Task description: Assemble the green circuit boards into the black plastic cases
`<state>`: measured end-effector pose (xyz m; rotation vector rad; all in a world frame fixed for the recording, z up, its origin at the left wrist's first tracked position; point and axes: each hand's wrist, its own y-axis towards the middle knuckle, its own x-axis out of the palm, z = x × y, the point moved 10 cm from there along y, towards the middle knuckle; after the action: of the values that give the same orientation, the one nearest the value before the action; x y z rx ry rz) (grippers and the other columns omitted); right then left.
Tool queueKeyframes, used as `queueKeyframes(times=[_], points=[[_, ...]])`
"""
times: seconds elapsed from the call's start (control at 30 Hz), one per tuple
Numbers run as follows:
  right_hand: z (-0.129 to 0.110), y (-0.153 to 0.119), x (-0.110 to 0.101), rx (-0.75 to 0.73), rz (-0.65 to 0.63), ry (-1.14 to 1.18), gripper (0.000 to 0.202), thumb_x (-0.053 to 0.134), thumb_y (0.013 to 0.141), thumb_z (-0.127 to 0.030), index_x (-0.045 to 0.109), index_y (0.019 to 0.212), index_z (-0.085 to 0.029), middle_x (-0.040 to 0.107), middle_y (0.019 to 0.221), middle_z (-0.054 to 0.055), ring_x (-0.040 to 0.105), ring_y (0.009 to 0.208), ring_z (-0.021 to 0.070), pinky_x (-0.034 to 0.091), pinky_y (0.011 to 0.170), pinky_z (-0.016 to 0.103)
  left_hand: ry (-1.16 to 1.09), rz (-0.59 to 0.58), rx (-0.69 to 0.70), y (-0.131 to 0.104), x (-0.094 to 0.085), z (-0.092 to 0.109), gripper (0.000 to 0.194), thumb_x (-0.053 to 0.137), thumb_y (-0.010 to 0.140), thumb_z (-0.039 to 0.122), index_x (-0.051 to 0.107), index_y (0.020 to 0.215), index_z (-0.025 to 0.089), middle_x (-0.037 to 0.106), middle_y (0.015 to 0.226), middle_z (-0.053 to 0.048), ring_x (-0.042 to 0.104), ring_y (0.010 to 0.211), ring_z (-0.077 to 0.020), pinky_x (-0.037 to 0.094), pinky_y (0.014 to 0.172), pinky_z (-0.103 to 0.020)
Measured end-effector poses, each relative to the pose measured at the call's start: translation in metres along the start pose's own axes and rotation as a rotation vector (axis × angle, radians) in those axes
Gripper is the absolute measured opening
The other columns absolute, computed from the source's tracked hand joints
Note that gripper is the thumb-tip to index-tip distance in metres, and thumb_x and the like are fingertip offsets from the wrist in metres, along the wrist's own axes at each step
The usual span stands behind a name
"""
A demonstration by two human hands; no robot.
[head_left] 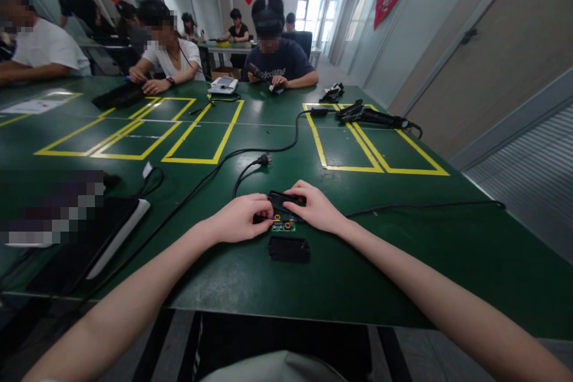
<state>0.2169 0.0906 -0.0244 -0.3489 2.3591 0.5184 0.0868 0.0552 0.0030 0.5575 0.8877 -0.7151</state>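
A small green circuit board (285,228) with copper-wound ring coils lies in front of me. My left hand (244,218) is closed at its left edge, thumb and fingers pinching the dark end of a cable beside the coloured wires. Between the thumb and fingers of my right hand (316,208) is a black plastic case half (282,199), tilted just behind the board. A second black case half (289,249) rests on the table on the near side of the board. The black plug (263,160) lies beyond my left hand, its cord running down behind that hand.
The green table (215,280) carries yellow tape outlines (190,161). A long black cable (201,182) crosses it. To the left lies a black, white-edged device (119,233); a black handheld tool (380,118) lies at the far right. Across the table, a person (280,59) handles parts.
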Motion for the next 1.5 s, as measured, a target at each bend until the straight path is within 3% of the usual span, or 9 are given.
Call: queueKeyframes(times=[0.1, 0.23, 0.43, 0.67, 0.8, 0.9, 1.07, 1.23, 1.5], points=[[-0.003, -0.003, -0.006, 0.034, 0.024, 0.045, 0.015, 0.064, 0.094, -0.025, 0.077, 0.097, -0.019, 0.062, 0.089, 0.003, 0.058, 0.072, 0.0146, 0.050, 0.069, 0.030, 0.011, -0.042, -0.013, 0.000, 0.001, 0.001, 0.016, 0.056, 0.093, 0.025, 0.064, 0.081, 0.018, 0.058, 0.079, -0.001, 0.055, 0.068, -0.0145, 0.040, 0.063, -0.025], [-0.019, -0.017, -0.033, -0.034, 0.127, -0.007, 0.016, 0.070, 0.090, -0.030, 0.071, 0.103, -0.020, 0.062, 0.107, 0.006, 0.057, 0.074, 0.0141, 0.051, 0.071, 0.031, 0.001, -0.082, -0.038, -0.001, -0.002, -0.003, 0.014, 0.061, 0.090, 0.029, 0.066, 0.084, 0.018, 0.058, 0.076, 0.000, 0.053, 0.066, -0.0144, 0.039, 0.062, -0.025], [-0.031, -0.046, -0.029, -0.178, -0.160, -0.099, 0.006, 0.069, 0.092, -0.026, 0.069, 0.090, -0.021, 0.066, 0.087, 0.004, 0.062, 0.078, 0.0180, 0.050, 0.071, 0.031, -0.127, -0.117, -0.059, -0.003, -0.008, -0.011, 0.019, 0.064, 0.088, 0.033, 0.066, 0.079, 0.016, 0.058, 0.075, 0.000, 0.051, 0.067, -0.0137, 0.039, 0.063, -0.025], [-0.051, -0.055, -0.048, -0.167, -0.066, 0.012, 0.017, 0.064, 0.098, -0.031, 0.072, 0.089, -0.018, 0.067, 0.085, 0.005, 0.063, 0.072, 0.0159, 0.048, 0.064, 0.028, -0.438, -0.123, -0.171, -0.009, -0.018, -0.006, 0.028, 0.073, 0.086, 0.041, 0.070, 0.088, 0.014, 0.055, 0.066, 0.004, 0.048, 0.060, -0.0107, 0.039, 0.056, -0.022], [-0.057, -0.074, -0.040, -0.151, -0.124, 0.073, 0.021, 0.064, 0.100, -0.032, 0.073, 0.087, -0.018, 0.069, 0.083, 0.005, 0.062, 0.068, 0.0139, 0.047, 0.061, 0.026, -0.493, -0.266, -0.146, -0.014, -0.003, 0.009, 0.027, 0.076, 0.084, 0.040, 0.070, 0.084, 0.014, 0.056, 0.063, 0.004, 0.050, 0.057, -0.0097, 0.039, 0.055, -0.021], [-0.053, -0.085, -0.028, -0.125, -0.161, 0.078, 0.023, 0.064, 0.100, -0.034, 0.072, 0.086, -0.018, 0.069, 0.081, 0.004, 0.062, 0.068, 0.0134, 0.046, 0.061, 0.025, -0.474, -0.309, -0.135, -0.016, 0.008, 0.012, 0.025, 0.076, 0.083, 0.038, 0.070, 0.082, 0.014, 0.056, 0.063, 0.005, 0.049, 0.056, -0.0090, 0.038, 0.055, -0.020], [-0.048, -0.087, -0.021, -0.124, -0.166, -0.003, 0.024, 0.063, 0.100, -0.035, 0.072, 0.085, -0.019, 0.069, 0.080, 0.004, 0.063, 0.066, 0.0142, 0.046, 0.060, 0.026, -0.413, -0.318, -0.155, -0.019, 0.017, 0.006, 0.026, 0.074, 0.084, 0.038, 0.067, 0.076, 0.015, 0.058, 0.064, 0.004, 0.050, 0.056, -0.0095, 0.037, 0.054, -0.021], [-0.049, -0.084, -0.022, -0.149, -0.164, -0.092, 0.022, 0.062, 0.100, -0.033, 0.074, 0.087, -0.020, 0.071, 0.079, 0.004, 0.062, 0.063, 0.0146, 0.044, 0.058, 0.027, -0.361, -0.273, -0.149, -0.021, 0.011, 0.006, 0.028, 0.072, 0.087, 0.039, 0.064, 0.074, 0.015, 0.057, 0.067, 0.003, 0.049, 0.058, -0.0099, 0.038, 0.055, -0.021], [-0.060, -0.084, -0.021, -0.241, -0.166, -0.085, 0.020, 0.058, 0.104, -0.029, 0.073, 0.094, -0.020, 0.073, 0.085, 0.008, 0.062, 0.080, 0.0213, 0.049, 0.072, 0.034, -0.370, -0.216, -0.133, -0.026, 0.005, 0.010, 0.021, 0.069, 0.092, 0.034, 0.074, 0.088, 0.014, 0.066, 0.072, 0.000, 0.055, 0.063, -0.0117, 0.042, 0.060, -0.022]])
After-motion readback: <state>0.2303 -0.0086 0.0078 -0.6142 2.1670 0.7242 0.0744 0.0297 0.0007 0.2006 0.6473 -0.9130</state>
